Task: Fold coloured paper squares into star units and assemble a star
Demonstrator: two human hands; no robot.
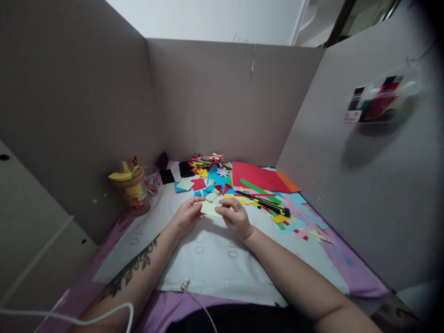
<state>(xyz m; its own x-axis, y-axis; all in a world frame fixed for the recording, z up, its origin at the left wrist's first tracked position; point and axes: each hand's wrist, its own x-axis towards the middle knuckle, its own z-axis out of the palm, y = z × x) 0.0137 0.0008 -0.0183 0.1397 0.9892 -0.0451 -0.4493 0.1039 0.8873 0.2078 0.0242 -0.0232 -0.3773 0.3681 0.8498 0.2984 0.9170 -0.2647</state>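
the left hand point(187, 215) and right hand point(237, 219) pinch a paper point(209, 208) between their fingers at opposite sides, just above the bench point(215, 275), probably to steady both edges. the cutter point(268, 204) and strips point(305, 212) lie off right, presumably leaving elbow room. the paper looks small, pale yellow-green and straight-edged, partly hidden by fingers.

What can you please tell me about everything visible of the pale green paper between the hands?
The pale green paper is a small, flat-looking, plain piece, apparently thin and matte. It is held above the white sheet, its left side at the fingers of the left hand and its right side at those of the right hand. Fingers cover parts of its edges; whether it is folded cannot be told.
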